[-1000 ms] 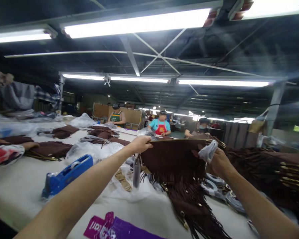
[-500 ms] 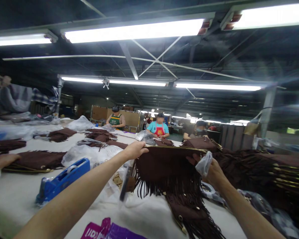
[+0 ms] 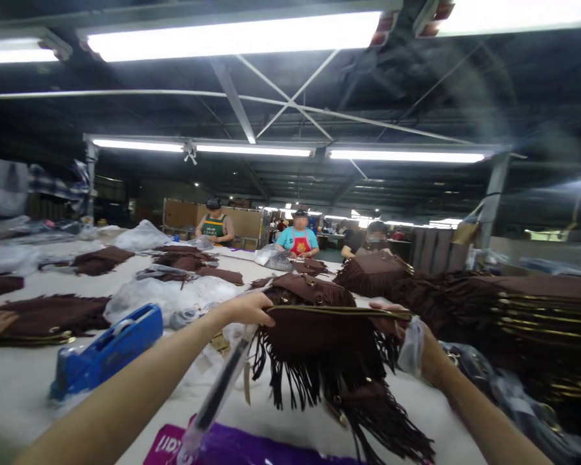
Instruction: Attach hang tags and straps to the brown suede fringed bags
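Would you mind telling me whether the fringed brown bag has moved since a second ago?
Yes. The fringed brown bag, gripped by left hand and right hand, has dropped toward the white table; it previously covered the distant seated workers.

The brown fringed bag [image 3: 319, 332], held up near chest height a second ago, now hangs lower and nearer the white table [image 3: 29, 387], its gold-edged top tilted more level and its fringe swinging out to the near side. The left hand [image 3: 246, 308] has dropped with the bag's left end, and the right hand [image 3: 407, 336], with a scrap of clear plastic [image 3: 410, 345], has sunk at the right end. A dark strap [image 3: 223, 387] hanging below the left hand now swings out toward the near left, blurred. More stacked brown bags [image 3: 372, 274] show beyond the held one.
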Demonstrator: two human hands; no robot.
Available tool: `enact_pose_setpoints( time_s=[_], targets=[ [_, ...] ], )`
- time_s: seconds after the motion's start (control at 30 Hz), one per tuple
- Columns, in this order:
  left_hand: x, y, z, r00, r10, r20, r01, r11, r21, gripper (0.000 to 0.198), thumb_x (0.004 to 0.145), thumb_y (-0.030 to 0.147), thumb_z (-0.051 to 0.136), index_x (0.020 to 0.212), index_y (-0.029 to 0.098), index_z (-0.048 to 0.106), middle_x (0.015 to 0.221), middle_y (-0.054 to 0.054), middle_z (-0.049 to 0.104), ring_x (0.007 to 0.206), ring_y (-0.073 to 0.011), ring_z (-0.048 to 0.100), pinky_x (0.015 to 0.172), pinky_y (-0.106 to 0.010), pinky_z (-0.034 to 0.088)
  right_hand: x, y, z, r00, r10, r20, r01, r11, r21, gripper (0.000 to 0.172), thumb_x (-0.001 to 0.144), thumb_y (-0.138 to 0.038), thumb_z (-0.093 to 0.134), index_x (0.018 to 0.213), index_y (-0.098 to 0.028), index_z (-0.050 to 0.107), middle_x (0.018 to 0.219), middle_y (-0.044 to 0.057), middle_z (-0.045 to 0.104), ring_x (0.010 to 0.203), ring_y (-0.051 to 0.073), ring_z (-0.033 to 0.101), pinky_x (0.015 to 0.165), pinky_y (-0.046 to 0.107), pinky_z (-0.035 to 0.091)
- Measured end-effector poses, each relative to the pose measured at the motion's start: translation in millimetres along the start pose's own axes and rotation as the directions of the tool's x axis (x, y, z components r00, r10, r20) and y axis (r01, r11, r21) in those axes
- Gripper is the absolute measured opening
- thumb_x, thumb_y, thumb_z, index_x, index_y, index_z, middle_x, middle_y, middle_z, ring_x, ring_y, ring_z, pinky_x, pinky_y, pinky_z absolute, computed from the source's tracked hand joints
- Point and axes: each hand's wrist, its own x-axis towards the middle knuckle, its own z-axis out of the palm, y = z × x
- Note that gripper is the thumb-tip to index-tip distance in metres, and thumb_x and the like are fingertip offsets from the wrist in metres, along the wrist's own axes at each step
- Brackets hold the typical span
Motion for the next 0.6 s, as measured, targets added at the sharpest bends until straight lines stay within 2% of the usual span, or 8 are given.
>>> enact_pose_setpoints(
  time_s=[0.07, 0.13, 0.23, 0.33, 0.4, 0.47, 0.53, 0.6],
  targets=[
    [0, 5, -0.5, 0.999, 0.008, -0.041, -0.006, 0.999, 0.041, 0.005, 0.074, 0.018, 0.061, 0.076, 0.017, 0.065, 0.071, 0.001, 0.063, 0.073, -0.0167, 0.059, 0.065, -0.021, 0.04, -8, 0, -3, 0.999, 0.016, 0.047, -0.016, 1.0, -0.003, 0.029, 0.061, -0.039, 0.081, 0.077, -0.025, 0.062, 0.113, 0.009, 0.07, 0.105, 0.03, 0.064, 0.093, 0.042, 0.051],
    [-1, 11, -1.3, 0.99, 0.021, -0.139, -0.004, 0.993, 0.122, 0.015, 0.08, 0.013, 0.051, 0.085, 0.017, 0.064, 0.083, -0.004, 0.066, 0.083, -0.0205, 0.061, 0.072, -0.026, 0.042, -17, 3, -7, 0.998, 0.03, 0.063, -0.029, 0.999, -0.024, 0.025, 0.067, -0.037, 0.078, 0.079, -0.024, 0.061, 0.121, 0.01, 0.066, 0.109, 0.028, 0.063, 0.098, 0.042, 0.047],
    [-9, 11, 15.9, 0.977, 0.078, -0.2, -0.001, 0.935, 0.356, 0.029, 0.084, 0.008, 0.04, 0.097, 0.019, 0.063, 0.097, -0.008, 0.065, 0.086, -0.023, 0.063, 0.074, -0.03, 0.044, -36, 18, -14, 0.996, 0.078, 0.053, -0.076, 0.996, -0.039, 0.02, 0.07, -0.032, 0.075, 0.082, -0.022, 0.063, 0.129, 0.01, 0.062, 0.116, 0.027, 0.058, 0.104, 0.042, 0.041],
    [-31, 0, 64.0, 0.996, 0.09, 0.015, -0.086, 0.867, 0.492, 0.042, 0.079, -0.001, 0.036, 0.103, 0.018, 0.064, 0.102, -0.011, 0.066, 0.086, -0.0254, 0.066, 0.074, -0.034, 0.047, -70, 39, -23, 0.975, 0.199, 0.095, -0.197, 0.98, -0.033, 0.02, 0.06, -0.021, 0.078, 0.078, -0.019, 0.069, 0.121, 0.011, 0.066, 0.119, 0.03, 0.056, 0.106, 0.043, 0.037],
    [-47, -3, 100.5, 0.973, 0.056, 0.225, -0.159, 0.866, 0.474, 0.043, 0.075, -0.004, 0.04, 0.101, 0.016, 0.067, 0.1, -0.013, 0.069, 0.088, -0.0284, 0.066, 0.076, -0.038, 0.048, -97, 53, -30, 0.933, 0.32, 0.163, -0.323, 0.946, -0.006, 0.023, 0.054, -0.015, 0.079, 0.076, -0.017, 0.073, 0.106, 0.011, 0.072, 0.109, 0.031, 0.061, 0.103, 0.046, 0.04],
    [-56, 7, 128.1, 0.939, 0.037, 0.342, -0.195, 0.877, 0.44, 0.037, 0.072, -0.003, 0.044, 0.095, 0.014, 0.069, 0.098, -0.015, 0.07, 0.092, -0.0306, 0.064, 0.08, -0.041, 0.048, -120, 65, -39, 0.875, 0.429, 0.223, -0.45, 0.892, 0.05, 0.034, 0.052, -0.013, 0.08, 0.085, -0.018, 0.076, 0.1, 0.01, 0.074, 0.101, 0.03, 0.066, 0.096, 0.047, 0.046],
    [-51, 33, 144.4, 0.947, 0.08, 0.31, -0.198, 0.906, 0.373, 0.033, 0.074, -0.001, 0.045, 0.091, 0.013, 0.069, 0.098, -0.015, 0.069, 0.093, -0.0296, 0.063, 0.082, -0.041, 0.048, -134, 74, -48, 0.833, 0.502, 0.234, -0.538, 0.833, 0.127, 0.049, 0.054, -0.017, 0.081, 0.102, -0.022, 0.074, 0.112, 0.008, 0.071, 0.103, 0.029, 0.066, 0.091, 0.045, 0.05],
    [-31, 69, 154.7, 0.965, 0.178, 0.195, -0.218, 0.953, 0.209, 0.033, 0.08, 0.002, 0.04, 0.091, 0.014, 0.069, 0.097, -0.012, 0.067, 0.092, -0.0254, 0.063, 0.082, -0.036, 0.048, -139, 78, -57, 0.82, 0.54, 0.19, -0.571, 0.794, 0.206, 0.05, 0.061, -0.023, 0.082, 0.111, -0.025, 0.07, 0.124, 0.007, 0.066, 0.107, 0.026, 0.064, 0.089, 0.04, 0.052]
  ],
)
